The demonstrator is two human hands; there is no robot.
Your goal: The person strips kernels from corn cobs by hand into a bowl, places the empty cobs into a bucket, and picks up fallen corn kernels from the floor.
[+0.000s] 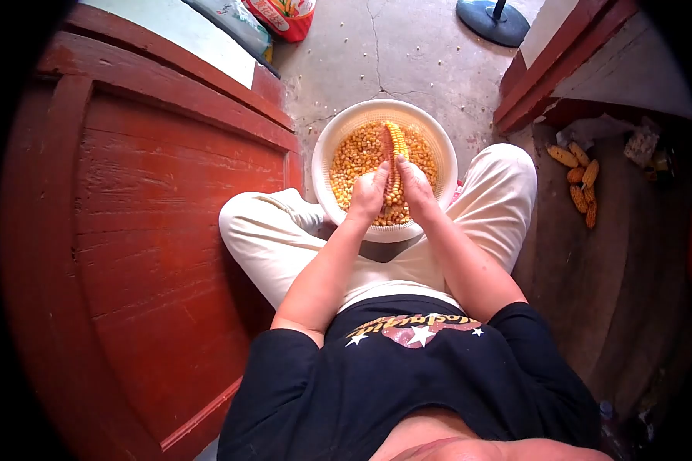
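Between my two hands is an ear of corn [397,142], held lengthwise over a round white basket [327,203]. Yellow kernels cover its right side, while a reddish, bare strip of cob shows along the left. My left hand [369,192] is closed at the lower left of the ear. On the other side, my right hand [415,186] grips it with the thumb pressed along the kernels. Loose corn kernels [354,157] fill the basket beneath both hands. The fingertips under the ear are partly hidden.
Several ears of corn [584,180] lie on the floor at the right. A red wooden door [161,230] stands close on the left, and a red door frame [553,69] on the right. Ahead are a red bag [288,17] and a dark round stand base [492,21].
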